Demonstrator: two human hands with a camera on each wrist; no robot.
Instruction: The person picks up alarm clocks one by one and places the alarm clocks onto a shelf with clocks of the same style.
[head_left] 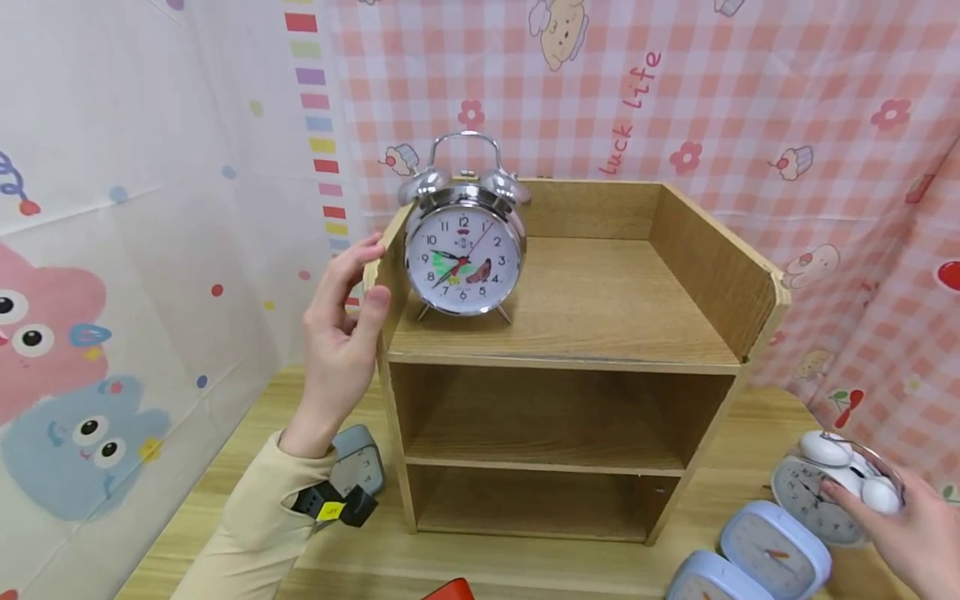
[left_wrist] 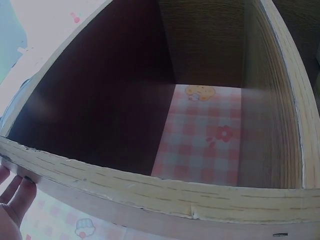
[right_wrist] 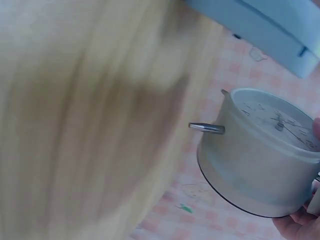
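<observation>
My left hand [head_left: 341, 333] grips the front edge of the left side panel of a small wooden shelf [head_left: 566, 362], thumb in front and fingers round the outside. In the left wrist view its fingers [left_wrist: 22, 197] show at the panel edge. On the shelf's top board, at the left, a silver twin-bell alarm clock [head_left: 462, 267] stands upright, facing me. Off to the right, my right hand [head_left: 911, 525] holds a white twin-bell alarm clock [head_left: 813, 504] near its bells. The right wrist view shows that clock's round body [right_wrist: 255, 150] tilted, its metal feet pointing left.
Two light-blue clocks [head_left: 776, 550] lie side by side at the table's right, close to the white clock. A grey-blue clock [head_left: 358, 458] sits left of the shelf, partly behind my left wrist. Part of a red object [head_left: 450, 590] shows at the front of the wood-grain table [head_left: 525, 567].
</observation>
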